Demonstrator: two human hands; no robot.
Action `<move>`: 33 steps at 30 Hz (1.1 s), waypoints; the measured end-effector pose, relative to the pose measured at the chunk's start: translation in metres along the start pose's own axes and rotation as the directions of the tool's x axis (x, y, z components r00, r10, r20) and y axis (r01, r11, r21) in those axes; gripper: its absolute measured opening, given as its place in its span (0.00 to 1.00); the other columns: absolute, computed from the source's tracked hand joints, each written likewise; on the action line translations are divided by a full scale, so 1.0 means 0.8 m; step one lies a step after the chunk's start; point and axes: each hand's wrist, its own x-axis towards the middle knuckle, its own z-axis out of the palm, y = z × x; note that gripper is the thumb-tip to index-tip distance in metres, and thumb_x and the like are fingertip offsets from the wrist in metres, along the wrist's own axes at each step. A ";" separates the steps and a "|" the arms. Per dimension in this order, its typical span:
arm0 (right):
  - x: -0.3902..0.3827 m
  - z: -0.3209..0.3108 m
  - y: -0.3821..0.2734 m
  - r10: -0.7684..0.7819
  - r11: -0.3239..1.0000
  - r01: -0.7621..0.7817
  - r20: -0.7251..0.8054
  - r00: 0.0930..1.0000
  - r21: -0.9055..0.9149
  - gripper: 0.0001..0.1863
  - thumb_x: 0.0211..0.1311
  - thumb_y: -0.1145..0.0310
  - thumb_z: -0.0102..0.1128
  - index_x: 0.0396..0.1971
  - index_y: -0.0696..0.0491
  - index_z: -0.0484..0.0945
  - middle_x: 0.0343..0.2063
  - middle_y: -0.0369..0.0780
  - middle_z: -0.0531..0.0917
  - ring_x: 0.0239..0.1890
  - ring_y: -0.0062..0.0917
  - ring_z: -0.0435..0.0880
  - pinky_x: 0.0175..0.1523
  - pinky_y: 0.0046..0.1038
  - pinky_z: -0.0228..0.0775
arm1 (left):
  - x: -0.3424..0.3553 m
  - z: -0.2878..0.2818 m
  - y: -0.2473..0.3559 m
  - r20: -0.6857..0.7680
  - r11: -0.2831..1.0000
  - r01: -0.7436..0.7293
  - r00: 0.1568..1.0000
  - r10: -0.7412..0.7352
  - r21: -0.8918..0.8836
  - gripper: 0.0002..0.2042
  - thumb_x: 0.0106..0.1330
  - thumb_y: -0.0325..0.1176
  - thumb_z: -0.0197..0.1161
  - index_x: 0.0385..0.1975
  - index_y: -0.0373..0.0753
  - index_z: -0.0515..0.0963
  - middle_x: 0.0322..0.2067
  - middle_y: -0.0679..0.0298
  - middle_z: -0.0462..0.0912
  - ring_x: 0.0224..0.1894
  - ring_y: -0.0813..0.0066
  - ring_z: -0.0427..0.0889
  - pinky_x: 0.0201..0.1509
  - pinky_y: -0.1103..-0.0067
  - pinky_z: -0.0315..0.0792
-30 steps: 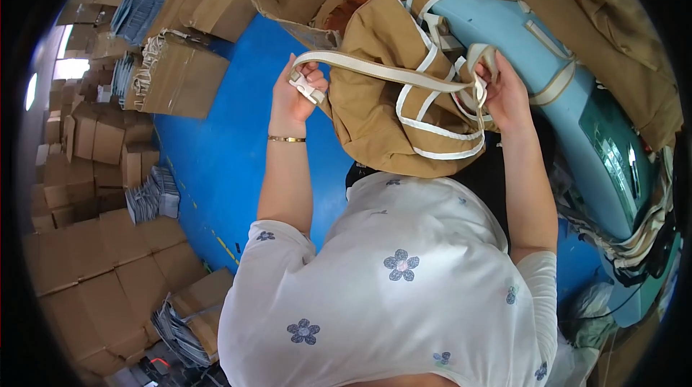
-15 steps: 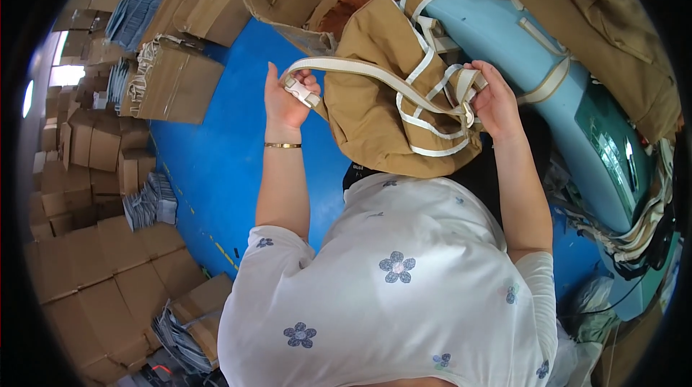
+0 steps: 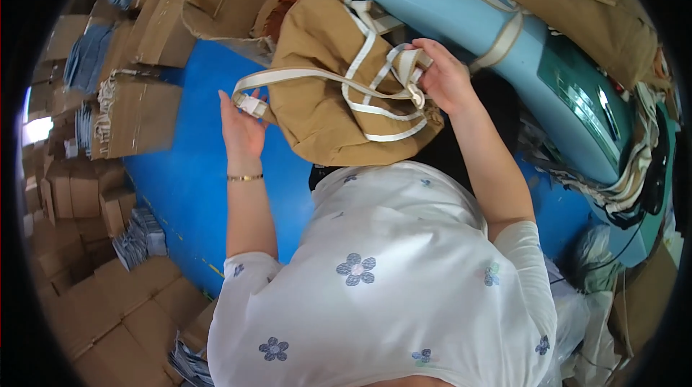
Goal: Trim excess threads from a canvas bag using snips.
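Note:
A tan fabric bag with white binding rests against my lap. Its pale webbing strap arches across the bag from one hand to the other. At the left, my left hand has its fingers curled behind a white plastic buckle at the strap's end, and its thumb stands up beside it. My right hand pinches folded webbing at the bag's right side. A small light-coloured fitting hangs just below those fingers. Parts of the fingers of both hands are hidden.
Beside the bag on the right stands a light blue machine with tan fabric draped over it. A large open carton stands beyond the bag. Stacked cardboard boxes line the left of the blue floor.
The view has shifted, so the whole scene sits further left. My left hand's fingers now lie more behind the buckle. My right hand keeps its hold on the webbing.

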 end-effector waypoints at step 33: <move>-0.077 0.067 0.014 -0.047 -0.170 0.418 0.431 0.901 -0.892 0.22 0.50 0.59 0.67 0.45 0.52 0.76 0.40 0.44 0.78 0.44 0.39 0.78 0.49 0.33 0.71 | 0.013 -0.122 0.022 -0.006 0.874 -0.102 0.993 0.119 0.474 0.28 0.48 0.15 0.45 0.55 0.32 0.65 0.52 0.56 0.73 0.52 0.64 0.74 0.54 0.74 0.70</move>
